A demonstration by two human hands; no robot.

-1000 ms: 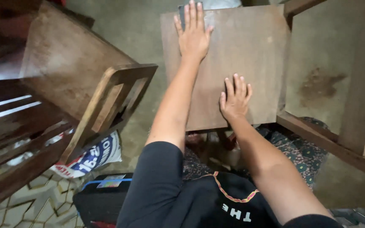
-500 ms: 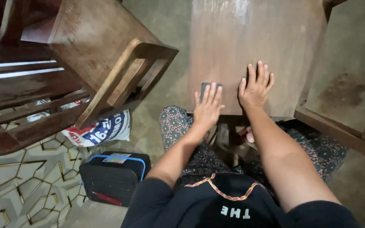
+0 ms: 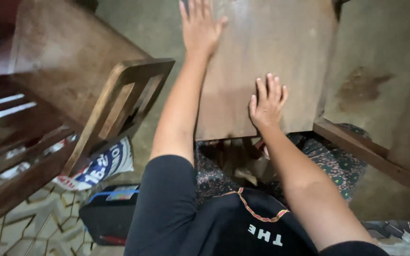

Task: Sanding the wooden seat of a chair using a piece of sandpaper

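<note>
The right hand lies flat, fingers spread, grasping nothing, on the near part of the brown wooden board. Farther off, the left hand presses open-palmed near the board's far left edge; anything beneath it is hidden.

We see a white sack with blue and red print lying on the floor beneath the wooden chair.

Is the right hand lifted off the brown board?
No, the right hand lies flat on the brown board with its fingers spread, near the board's lower edge.
</note>
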